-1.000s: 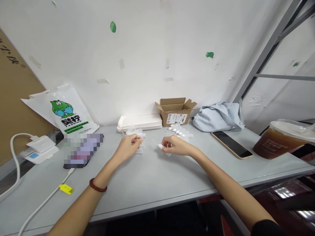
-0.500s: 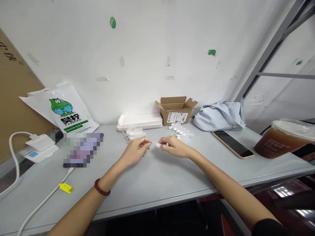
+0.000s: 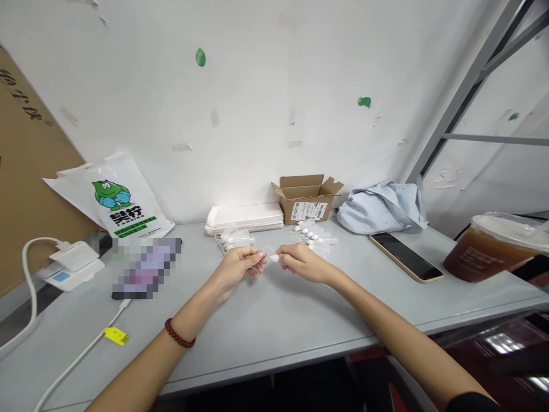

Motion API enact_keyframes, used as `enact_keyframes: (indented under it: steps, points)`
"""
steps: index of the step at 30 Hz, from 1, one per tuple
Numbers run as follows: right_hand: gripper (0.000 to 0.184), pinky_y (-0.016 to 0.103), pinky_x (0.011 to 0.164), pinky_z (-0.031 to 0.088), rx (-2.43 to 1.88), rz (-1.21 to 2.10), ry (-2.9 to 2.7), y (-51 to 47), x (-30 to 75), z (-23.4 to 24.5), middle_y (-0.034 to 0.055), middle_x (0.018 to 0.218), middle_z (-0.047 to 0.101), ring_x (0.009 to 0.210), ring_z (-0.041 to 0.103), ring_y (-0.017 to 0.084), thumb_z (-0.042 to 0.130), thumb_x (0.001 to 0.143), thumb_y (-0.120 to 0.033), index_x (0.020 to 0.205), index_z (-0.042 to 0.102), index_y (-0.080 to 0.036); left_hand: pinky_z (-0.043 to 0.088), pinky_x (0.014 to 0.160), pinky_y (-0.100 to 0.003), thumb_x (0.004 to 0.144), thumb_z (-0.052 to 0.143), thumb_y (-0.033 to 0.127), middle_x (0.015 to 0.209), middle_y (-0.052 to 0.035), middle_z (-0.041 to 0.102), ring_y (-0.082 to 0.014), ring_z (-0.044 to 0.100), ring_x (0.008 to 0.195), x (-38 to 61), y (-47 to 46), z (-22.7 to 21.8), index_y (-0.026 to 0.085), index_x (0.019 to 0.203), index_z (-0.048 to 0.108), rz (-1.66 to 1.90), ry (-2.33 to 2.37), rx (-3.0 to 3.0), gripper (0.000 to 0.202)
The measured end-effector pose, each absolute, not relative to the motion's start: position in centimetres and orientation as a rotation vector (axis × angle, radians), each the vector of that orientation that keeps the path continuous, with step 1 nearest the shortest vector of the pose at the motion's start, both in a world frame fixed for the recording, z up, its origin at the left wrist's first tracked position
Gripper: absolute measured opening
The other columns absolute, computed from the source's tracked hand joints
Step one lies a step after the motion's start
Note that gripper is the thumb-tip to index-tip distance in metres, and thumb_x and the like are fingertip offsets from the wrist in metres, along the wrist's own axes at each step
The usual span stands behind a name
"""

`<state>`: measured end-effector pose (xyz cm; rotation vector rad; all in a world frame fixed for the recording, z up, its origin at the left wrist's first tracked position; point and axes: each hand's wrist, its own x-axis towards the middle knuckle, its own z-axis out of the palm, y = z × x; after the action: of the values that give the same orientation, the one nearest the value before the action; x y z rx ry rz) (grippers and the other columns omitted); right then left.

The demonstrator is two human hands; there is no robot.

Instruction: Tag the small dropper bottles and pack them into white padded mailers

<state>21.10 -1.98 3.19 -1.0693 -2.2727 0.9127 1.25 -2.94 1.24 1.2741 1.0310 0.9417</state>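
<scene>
My left hand (image 3: 241, 268) pinches the end of a thin white cord (image 3: 270, 250), its thumb and forefinger pressed together. Right beside it, my right hand (image 3: 302, 262) grips a small white teardrop-shaped piece (image 3: 274, 258) to which the cord runs. The fingertips are close together just above the table, and part of the piece is hidden by them. Behind my left hand lies a bunch of clear plastic sleeves with white cords (image 3: 235, 236). Several similar white pieces with cords (image 3: 311, 233) lie behind my right hand.
Against the wall are a stack of white flat boxes (image 3: 244, 216), an open cardboard box (image 3: 306, 197) and a light blue cloth bag (image 3: 380, 209). To the right are a phone (image 3: 405, 257) and a drink cup (image 3: 480, 257). A plastic bag (image 3: 120, 197), blurred-out device (image 3: 148, 269) and white cable (image 3: 81, 357) occupy the left.
The cord between my hands now bends up in a small loop, and my fingertips have shifted slightly around the piece. The camera view has tilted up a little.
</scene>
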Motion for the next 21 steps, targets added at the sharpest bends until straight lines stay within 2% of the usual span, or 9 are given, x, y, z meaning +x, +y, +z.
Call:
enact_keyframes:
  steps: [21]
  points:
    - [0.022,0.022,0.056,0.033,-1.064,0.877,-2.260,-1.84,21.02,2.66,-0.0029,0.059,0.051,0.053,0.042,0.009,0.039,0.082,-0.016,0.069,0.057,-0.016,0.041,0.055,-0.024,0.070,0.069,0.038,0.065,-0.0009,0.058,-0.0096,0.052,0.056,1.30,-3.07,1.48,0.013,0.069,0.063,0.929,1.036,1.254,0.026]
